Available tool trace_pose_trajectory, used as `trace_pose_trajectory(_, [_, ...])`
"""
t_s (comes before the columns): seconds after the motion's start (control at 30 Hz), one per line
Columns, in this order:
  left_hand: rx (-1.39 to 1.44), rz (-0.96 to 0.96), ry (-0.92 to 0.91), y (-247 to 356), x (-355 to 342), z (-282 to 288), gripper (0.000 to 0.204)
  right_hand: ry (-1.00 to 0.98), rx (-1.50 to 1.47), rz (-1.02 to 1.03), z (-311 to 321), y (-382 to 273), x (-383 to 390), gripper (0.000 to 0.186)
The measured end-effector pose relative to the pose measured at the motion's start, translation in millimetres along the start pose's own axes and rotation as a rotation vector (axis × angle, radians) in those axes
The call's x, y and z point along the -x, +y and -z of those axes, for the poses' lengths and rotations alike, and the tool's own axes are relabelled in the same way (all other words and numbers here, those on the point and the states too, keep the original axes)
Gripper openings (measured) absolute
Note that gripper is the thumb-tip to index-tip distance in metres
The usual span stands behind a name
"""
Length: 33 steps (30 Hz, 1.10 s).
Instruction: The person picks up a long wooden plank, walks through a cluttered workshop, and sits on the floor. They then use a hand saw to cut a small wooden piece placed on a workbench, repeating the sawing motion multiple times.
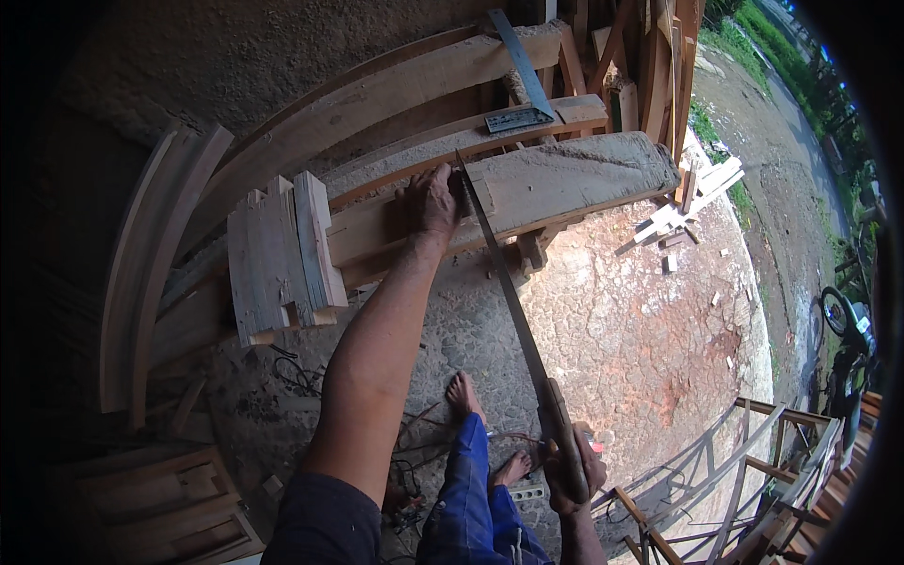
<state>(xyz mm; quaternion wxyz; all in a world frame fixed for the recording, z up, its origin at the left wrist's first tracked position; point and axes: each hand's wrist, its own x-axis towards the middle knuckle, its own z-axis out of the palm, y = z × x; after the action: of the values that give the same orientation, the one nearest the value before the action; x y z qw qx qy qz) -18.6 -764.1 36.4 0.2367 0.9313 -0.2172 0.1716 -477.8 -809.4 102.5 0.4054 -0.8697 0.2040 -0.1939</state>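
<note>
A long handsaw [509, 281] runs from its wooden handle up to a plank [574, 179] on the bench. My right hand [576, 471] is closed round the handle, low and to the right. The blade's far end lies across the plank at an angle, right beside my left hand [431, 200]. That left hand grips the wood just left of the blade, its fingers curled and partly hidden. A metal try square [524, 75] rests on the boards beyond. Left of my forearm, several notched wooden pieces [282, 259] stand side by side.
Long curved boards [395, 94] lie against the wall behind the bench. Upright timber [659, 85] leans at the back right. Offcuts [692, 198] litter the floor, and cables [405, 471] lie near my feet. A wooden frame [753, 461] stands at the lower right.
</note>
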Motion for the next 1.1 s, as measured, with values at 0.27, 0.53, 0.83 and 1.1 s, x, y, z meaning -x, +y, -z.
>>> trace_pose_trajectory(0.27, [0.027, 0.047, -0.042, -2, -4, -1, 0.013, -0.031, -0.280, -0.157, -51, -14, -106, 0.063])
trace_pose_trajectory(0.53, [-0.073, 0.030, -0.085, 2, -1, 2, 0.011, 0.037, -0.057, -0.008, -33, 9, -43, 0.061])
trace_pose_trajectory(0.83, [-0.078, 0.030, -0.068, -2, -4, 8, 0.015, 0.060, 0.046, 0.025, -37, 25, -22, 0.048])
trace_pose_trajectory(1.1, [-0.038, 0.011, -0.073, 12, -6, 2, 0.017, 0.100, -0.306, 0.003, -74, 8, -128, 0.062])
